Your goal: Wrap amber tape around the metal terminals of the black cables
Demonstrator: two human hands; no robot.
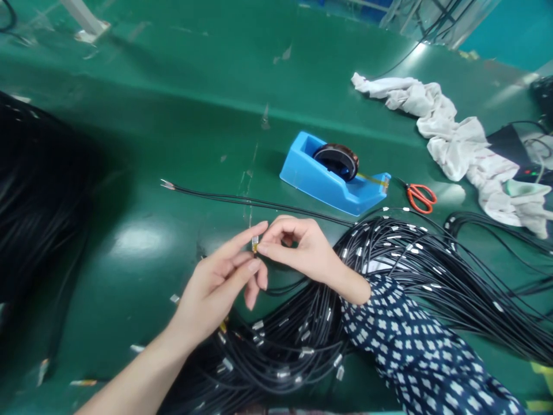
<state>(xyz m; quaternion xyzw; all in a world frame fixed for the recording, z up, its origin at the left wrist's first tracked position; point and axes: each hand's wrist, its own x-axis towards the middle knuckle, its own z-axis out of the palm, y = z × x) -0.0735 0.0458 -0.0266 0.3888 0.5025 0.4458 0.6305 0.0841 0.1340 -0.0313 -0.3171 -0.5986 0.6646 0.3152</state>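
Observation:
Between the fingertips of both hands is a small silvery cable end [255, 241] with a bit of amber tape round its lower part. My right hand [300, 248] pinches its side with thumb and index finger. My left hand [222, 279] has the thumb below it and the index finger stretched along its top, closing on the black cable. Most of that cable is hidden by the fingers. Beneath and to the right of my hands lies a big bundle of black cables [298, 328] with white tags. Two straight cables [242, 200] with bare ends run behind my hands.
A blue tape dispenser [328, 184] holding a roll of amber tape [341, 158] stands beyond my right hand. Red-handled scissors [420, 197] lie beside it. Crumpled white cloth [462, 147] is at the back right. A dark mass of cables [38, 202] fills the left side.

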